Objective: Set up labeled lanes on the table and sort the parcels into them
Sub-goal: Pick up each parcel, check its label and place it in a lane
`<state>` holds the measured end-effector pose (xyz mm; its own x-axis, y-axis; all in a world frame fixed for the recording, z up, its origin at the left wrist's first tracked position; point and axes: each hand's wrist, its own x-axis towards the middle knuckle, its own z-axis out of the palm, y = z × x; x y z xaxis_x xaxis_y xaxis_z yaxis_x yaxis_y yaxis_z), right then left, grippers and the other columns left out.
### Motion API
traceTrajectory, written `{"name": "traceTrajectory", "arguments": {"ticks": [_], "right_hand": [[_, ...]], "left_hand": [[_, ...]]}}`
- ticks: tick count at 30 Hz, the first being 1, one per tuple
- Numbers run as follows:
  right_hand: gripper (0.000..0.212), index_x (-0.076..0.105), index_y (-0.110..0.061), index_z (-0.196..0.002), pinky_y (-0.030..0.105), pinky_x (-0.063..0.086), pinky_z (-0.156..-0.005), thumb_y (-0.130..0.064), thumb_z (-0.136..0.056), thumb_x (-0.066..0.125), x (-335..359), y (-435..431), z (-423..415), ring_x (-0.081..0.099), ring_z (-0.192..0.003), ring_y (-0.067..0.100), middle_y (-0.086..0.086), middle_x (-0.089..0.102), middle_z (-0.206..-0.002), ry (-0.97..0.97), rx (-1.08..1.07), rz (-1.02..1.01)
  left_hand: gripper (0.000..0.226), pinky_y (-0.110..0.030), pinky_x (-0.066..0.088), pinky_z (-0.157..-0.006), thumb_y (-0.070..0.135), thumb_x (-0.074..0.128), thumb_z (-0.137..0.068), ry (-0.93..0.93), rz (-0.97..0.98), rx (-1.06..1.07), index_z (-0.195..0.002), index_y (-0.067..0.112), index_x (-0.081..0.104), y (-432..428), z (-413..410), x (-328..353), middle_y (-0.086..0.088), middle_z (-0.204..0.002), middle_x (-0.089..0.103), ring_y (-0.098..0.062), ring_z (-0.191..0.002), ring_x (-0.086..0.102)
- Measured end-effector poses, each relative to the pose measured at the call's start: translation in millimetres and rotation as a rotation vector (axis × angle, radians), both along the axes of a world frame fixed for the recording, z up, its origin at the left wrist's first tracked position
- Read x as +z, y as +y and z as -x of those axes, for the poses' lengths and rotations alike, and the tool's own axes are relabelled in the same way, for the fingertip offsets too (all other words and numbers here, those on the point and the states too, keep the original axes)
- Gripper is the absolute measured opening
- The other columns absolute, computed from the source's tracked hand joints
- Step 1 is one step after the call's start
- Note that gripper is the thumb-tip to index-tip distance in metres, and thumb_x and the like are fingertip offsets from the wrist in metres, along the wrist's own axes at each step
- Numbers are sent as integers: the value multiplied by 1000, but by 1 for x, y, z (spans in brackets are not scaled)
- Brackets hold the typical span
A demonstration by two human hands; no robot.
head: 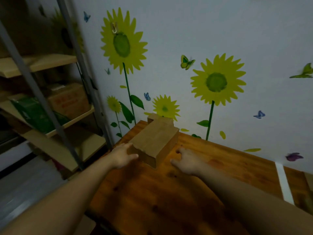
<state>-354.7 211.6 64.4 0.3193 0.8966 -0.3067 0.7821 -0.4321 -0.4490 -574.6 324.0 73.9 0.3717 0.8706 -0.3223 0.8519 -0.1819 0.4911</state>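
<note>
Item: cluster of brown cardboard parcels [155, 139], at 12 o'clock on the wooden table [152, 192], pushed up against the far-left corner by the wall; a smaller box [153, 118] sits just behind the main carton, and the exact count cannot be told. Left hand [122, 156]: open, fingers straight and laid against the carton's near-left side at 10 o'clock, apparently to steady or draw it. Right hand [186, 161]: holding nothing, fingers loosely bent, tips on the tabletop just beside the carton at 2 o'clock, probably poised to take the opposite side for a two-handed lift. Lane marking: one white tape strip [284, 182] across the table at 4 o'clock, well apart from the parcels; no label visible. Surroundings: metal shelving rack [55, 119] at 9 o'clock, holding cartons and green packets.
</note>
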Motion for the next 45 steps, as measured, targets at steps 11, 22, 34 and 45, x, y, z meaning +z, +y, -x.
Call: {"name": "traceTrajectory", "arguments": {"ticks": [11,22,34,45], "right_hand": [[43,44,-22,-137,29,39,-97,-35,-97,51,-50,120,-9,49,-122,20,2,50,-137,197,-37,34],[95,-4,-14,-152,42,44,-102,-33,-89,64,-109,157,23,50,-124,29,13,43,-145,406,-421,-60],[59,29,-30,-123,40,57,-76,-17,-83,70,-31,116,39,62,-103,27,1,56,-119,507,-754,-341],[51,39,-23,-120,43,49,-94,-30,-82,72,33,39,46,58,-102,19,-3,57,-108,305,-878,-566]], "left_hand": [[67,-47,41,-104,41,59,-87,-21,182,-59,-145,31,28,131,-49,-41,-3,-147,35,-25,-128,43],[69,-38,31,-109,30,55,-94,-50,318,-54,-149,19,16,193,-69,-102,-4,-147,36,-28,-134,37],[59,-42,42,-97,17,62,-89,-510,484,-10,-139,14,33,164,-59,-60,-12,-141,44,-32,-126,45],[34,-20,44,-66,18,62,-89,-702,314,-214,-120,13,48,103,-57,13,-7,-118,57,-11,-89,55]]}}
